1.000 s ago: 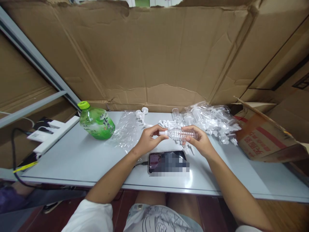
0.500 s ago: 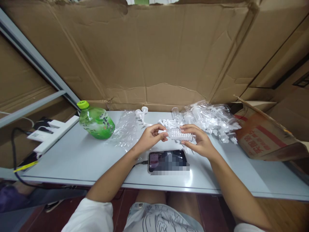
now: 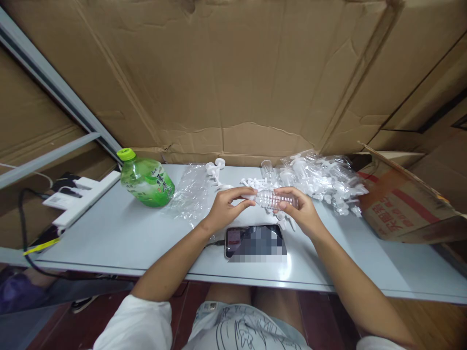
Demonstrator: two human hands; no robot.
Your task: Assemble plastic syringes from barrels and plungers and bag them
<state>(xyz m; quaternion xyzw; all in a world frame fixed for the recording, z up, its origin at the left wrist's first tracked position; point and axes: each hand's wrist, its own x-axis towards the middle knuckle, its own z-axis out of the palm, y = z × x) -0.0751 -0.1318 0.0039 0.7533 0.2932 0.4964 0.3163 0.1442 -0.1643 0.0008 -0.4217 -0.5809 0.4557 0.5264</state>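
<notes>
Clear ribbed btl (image 3: 268, 198) is held up over the mid table (image 3: 120, 248), just past the phone (image 3: 235, 245). Long axis runs L–R, approx level: white top (image 3: 249, 197) points left, base right. Looks v. light, thin-walled plastic; prob. squeezes in easily & a bit slick, tho ribs should help grip. Best hold: round the body w/ light pressure, plus a pinch on the top. Left hand (image 3: 225, 206) has thumb & fingers closed on the white top; right hand (image 3: 302, 206) grips the body nr the base. Beyond: loose white parts (image 3: 255, 183); far right, bagged pcs (image 3: 323, 182); far left, green tea btl (image 3: 148, 183).
</notes>
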